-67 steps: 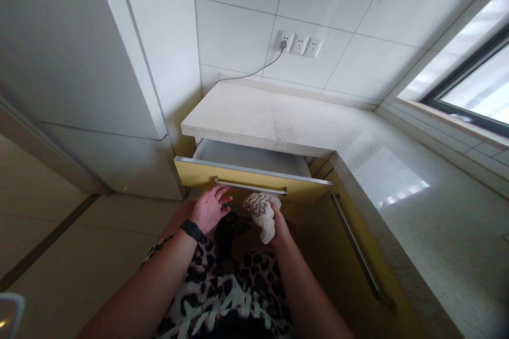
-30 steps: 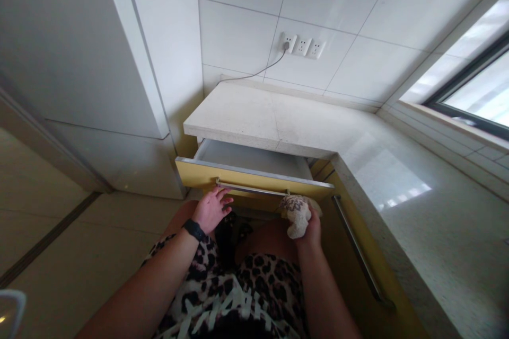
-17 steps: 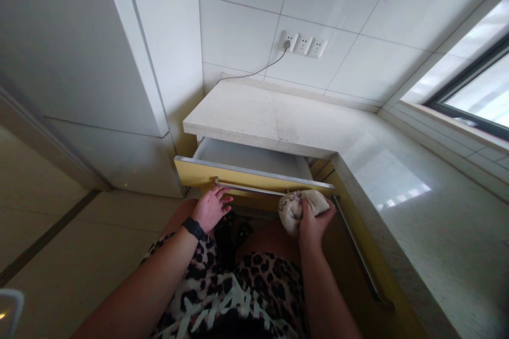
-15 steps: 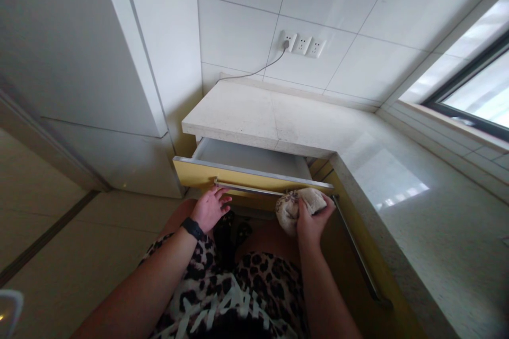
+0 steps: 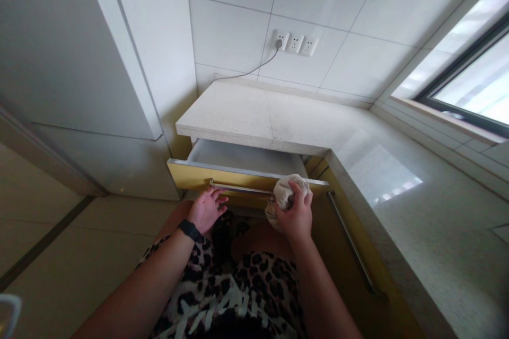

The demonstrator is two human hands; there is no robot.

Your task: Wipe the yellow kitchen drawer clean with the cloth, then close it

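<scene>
A yellow drawer [image 5: 191, 174] stands pulled out under the pale stone counter, with a metal bar handle [image 5: 238, 188] along its front. My right hand [image 5: 296, 217] is closed on a bunched cream cloth [image 5: 283, 193] and presses it against the right end of the drawer front, at its top edge. My left hand [image 5: 207, 210], with a black band on the wrist, hovers just below the left part of the handle with its fingers spread and nothing in it. The inside of the drawer shows only a grey bottom.
The stone counter [image 5: 278, 122] runs right into an L along the window wall. A yellow cabinet door with a long bar handle [image 5: 350, 246] stands to my right. A tall white cabinet [image 5: 79, 63] is on the left. Wall sockets [image 5: 294, 43] hold a plugged cable.
My right hand carried the cloth from the middle of the drawer front to its right end, then up onto the top edge. My left hand stayed under the handle.
</scene>
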